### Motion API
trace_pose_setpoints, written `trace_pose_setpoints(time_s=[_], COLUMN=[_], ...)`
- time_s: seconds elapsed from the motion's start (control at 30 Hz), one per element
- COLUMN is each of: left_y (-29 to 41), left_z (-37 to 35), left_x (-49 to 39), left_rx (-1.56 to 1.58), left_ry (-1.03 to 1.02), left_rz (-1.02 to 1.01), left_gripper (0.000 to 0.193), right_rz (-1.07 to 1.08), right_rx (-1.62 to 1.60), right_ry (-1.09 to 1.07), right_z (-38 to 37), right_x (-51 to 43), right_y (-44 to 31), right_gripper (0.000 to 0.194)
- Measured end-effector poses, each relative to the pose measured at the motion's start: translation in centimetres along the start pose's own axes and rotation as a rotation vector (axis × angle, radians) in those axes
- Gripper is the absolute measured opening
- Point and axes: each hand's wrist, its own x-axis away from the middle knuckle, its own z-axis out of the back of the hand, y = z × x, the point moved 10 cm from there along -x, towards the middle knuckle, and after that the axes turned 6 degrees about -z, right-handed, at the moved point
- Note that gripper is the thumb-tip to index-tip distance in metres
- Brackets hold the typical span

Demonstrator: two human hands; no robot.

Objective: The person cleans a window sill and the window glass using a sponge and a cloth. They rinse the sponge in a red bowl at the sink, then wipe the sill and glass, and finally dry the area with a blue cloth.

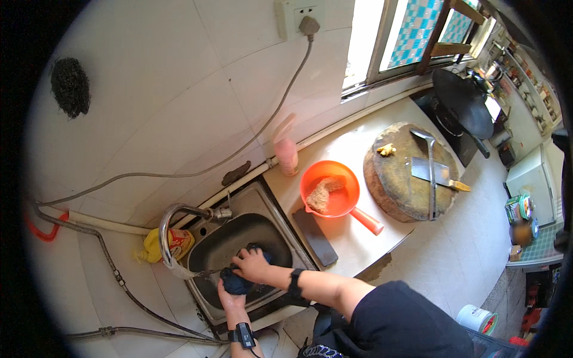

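Over the stainless steel sink (226, 237), my left hand (232, 299) is closed around a dark blue wet cloth (234, 283) from below. My right hand (252, 265) lies on the same cloth from the upper right, its fingers bent over it. Part of the cloth shows beyond my right fingers. The curved chrome faucet (164, 235) ends in a whitish sleeve just left of the cloth, and water seems to run from it. Both wrists wear dark straps.
A yellow detergent bottle (154, 246) stands behind the faucet. Right of the sink are a dark whetstone-like block (315, 237), an orange ladle (349, 197) holding a tan scrubber (320, 195), and a pink bottle (286, 156). Farther right, a round wooden chopping block (389, 188) carries a cleaver (423, 170) and a metal spatula (432, 179).
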Motion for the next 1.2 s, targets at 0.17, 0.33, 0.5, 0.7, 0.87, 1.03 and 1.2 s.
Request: trace_pose_setpoints(time_s=[0.17, 0.33, 0.5, 0.7, 0.87, 1.03, 1.2], left_y=[1.5, 2.0, 1.7, 2.7, 3.5, 3.7, 3.1], left_z=[-3.0, -4.3, -4.8, -4.2, -3.0, -2.6, -6.2], left_x=[0.3, -0.4, 0.4, -0.5, -1.9, -0.9, 2.7], left_rx=[0.015, -0.072, -0.107, -0.146, -0.124, -0.118, -0.169], left_ry=[-0.123, -0.143, -0.166, -0.059, 0.011, 0.136, -0.007], left_rz=[-0.045, -0.051, 0.022, -0.034, -0.084, -0.144, -0.238], left_gripper=[0.042, 0.042, 0.048, 0.055, 0.055, 0.063, 0.038], right_rz=[-0.164, -0.598, -0.688, -0.559, -0.433, -0.683, -0.593], right_rx=[0.221, 0.393, 0.181, -0.679, -0.597, -0.389, -0.336], right_ry=[0.401, 0.178, 0.166, -0.055, 0.125, 0.451, 0.523], right_z=[11.1, 11.7, 10.9, 16.6, 32.9, 47.5, 53.3], right_x=[6.9, 11.8, 12.3, 14.6, 14.1, 8.2, -1.2], right_y=[10.0, 18.0, 17.8, 11.2, 14.7, 27.6, 35.2], right_gripper=[0.059, 0.090, 0.082, 0.078, 0.071, 0.067, 0.068])
